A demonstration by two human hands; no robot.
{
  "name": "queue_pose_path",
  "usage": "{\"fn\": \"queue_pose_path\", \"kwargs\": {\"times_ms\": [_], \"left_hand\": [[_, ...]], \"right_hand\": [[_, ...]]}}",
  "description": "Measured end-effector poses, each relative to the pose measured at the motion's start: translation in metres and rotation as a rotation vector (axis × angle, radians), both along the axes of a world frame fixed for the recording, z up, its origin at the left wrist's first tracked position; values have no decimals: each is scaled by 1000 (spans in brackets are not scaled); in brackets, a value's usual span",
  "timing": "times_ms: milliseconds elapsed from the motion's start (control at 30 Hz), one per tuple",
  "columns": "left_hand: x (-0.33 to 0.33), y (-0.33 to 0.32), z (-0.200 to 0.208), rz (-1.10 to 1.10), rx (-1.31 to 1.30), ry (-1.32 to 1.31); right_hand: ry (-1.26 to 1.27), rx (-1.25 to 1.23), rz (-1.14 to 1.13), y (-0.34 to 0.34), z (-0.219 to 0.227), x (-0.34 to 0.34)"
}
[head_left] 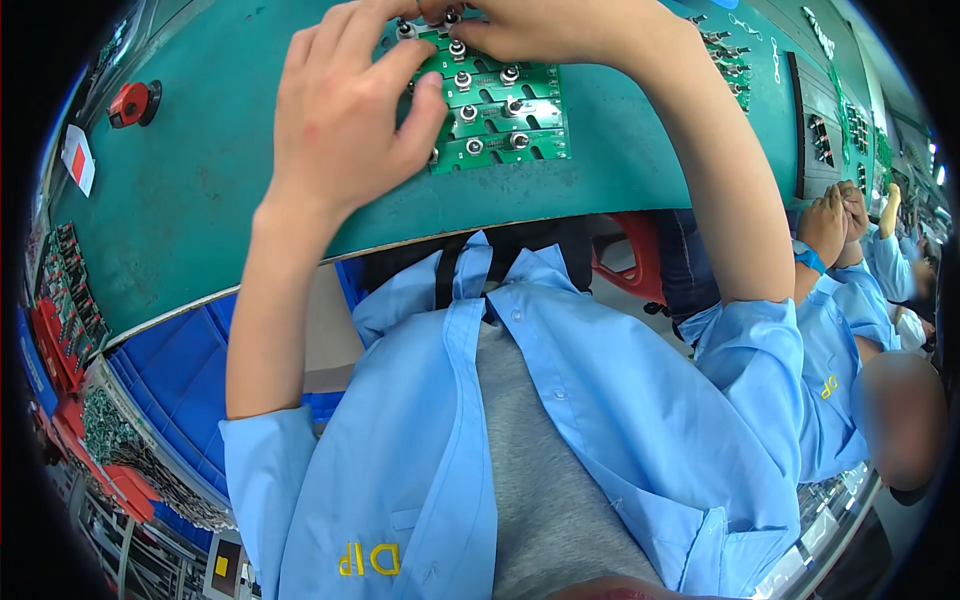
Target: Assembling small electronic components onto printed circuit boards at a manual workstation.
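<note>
A green circuit board panel point(545, 140) lies on the bench in front of me, carrying rows of potentiometers with metal shafts. Over its left side spreads my left hand point(345, 120), its thumb and index finger apart and resting on or just above the board. My right hand point(545, 25) reaches in from the right to the panel's far end. Its thumb and index finger close around a potentiometer point(452, 17) there. The picture's upper edge cuts off part of both hands, and my left hand covers the board's left portion.
The green bench mat point(200, 200) holds a red and black round item point(133, 104) at the left. More boards with potentiometers point(735, 65) lie at the right. Boards point(72, 290) and a bin of small parts point(120, 430) stand at the lower left. A co-worker's hands point(835, 220) are at the right.
</note>
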State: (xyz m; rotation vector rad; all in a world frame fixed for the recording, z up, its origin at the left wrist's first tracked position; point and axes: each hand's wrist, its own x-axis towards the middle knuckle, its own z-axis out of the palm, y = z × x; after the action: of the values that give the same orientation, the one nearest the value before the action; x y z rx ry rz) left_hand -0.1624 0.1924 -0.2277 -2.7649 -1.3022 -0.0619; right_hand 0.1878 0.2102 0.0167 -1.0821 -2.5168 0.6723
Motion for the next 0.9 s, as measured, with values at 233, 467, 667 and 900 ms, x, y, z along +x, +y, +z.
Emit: {"fn": "queue_pose_path", "kwargs": {"times_ms": [233, 467, 667, 900], "left_hand": [[81, -33, 89, 70, -63, -270], [153, -31, 210, -12, -7, -500], [149, -23, 207, -17, -152, -602], [144, -17, 204, -27, -258, -703]], "right_hand": [[101, 76, 14, 7, -18, 13], [62, 81, 59, 14, -18, 10], [103, 76, 43, 15, -24, 13], [120, 85, 15, 12, -24, 13]]}}
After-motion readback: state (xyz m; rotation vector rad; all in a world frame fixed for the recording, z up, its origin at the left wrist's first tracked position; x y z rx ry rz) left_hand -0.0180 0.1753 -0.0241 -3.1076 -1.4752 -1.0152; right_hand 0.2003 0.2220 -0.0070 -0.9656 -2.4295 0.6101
